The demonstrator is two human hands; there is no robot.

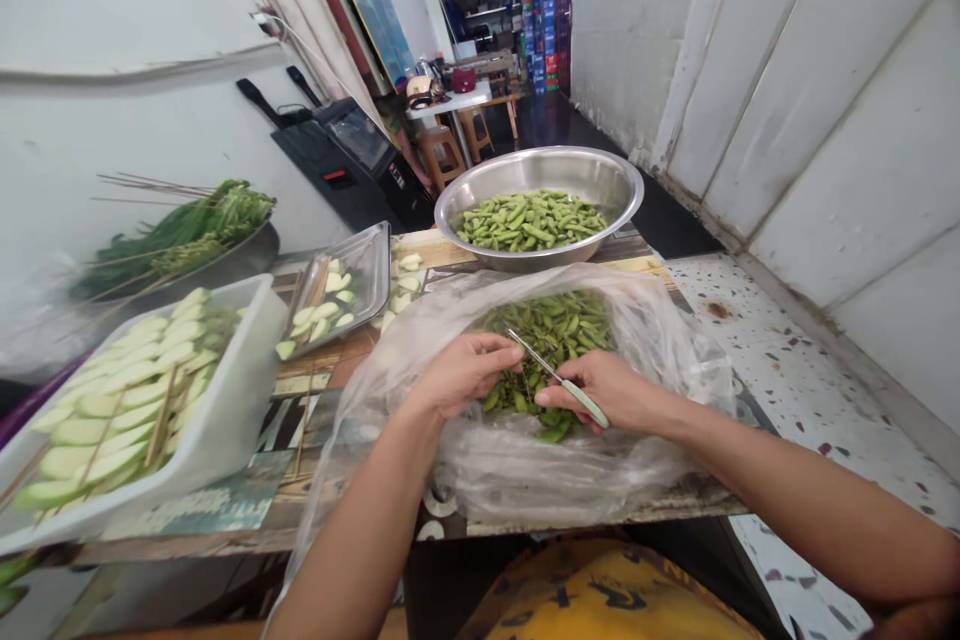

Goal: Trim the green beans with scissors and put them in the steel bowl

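Observation:
A pair of scissors (559, 378) with a pale green handle is in my right hand (604, 388). Its narrow metal blades point up and left, the tip close to my left fingers. My left hand (472, 370) is closed in a pinch above the pods; whatever lies between its fingertips is hidden. Below both hands, green soybean pods (574, 320), some with dark stems, fill an opened clear plastic bag (645, 295). Just behind the bag, a wide steel basin (630, 195) holds many loose pods (532, 220).
On the left stand a white tub (251, 360) of skewered green slices and a metal tray (379, 270) with pale cut pieces and sticks. Leafy skewers (180, 230) lie in a bowl behind. The patterned table (225, 500) ends before my lap; a white wall (825, 120) runs along the right.

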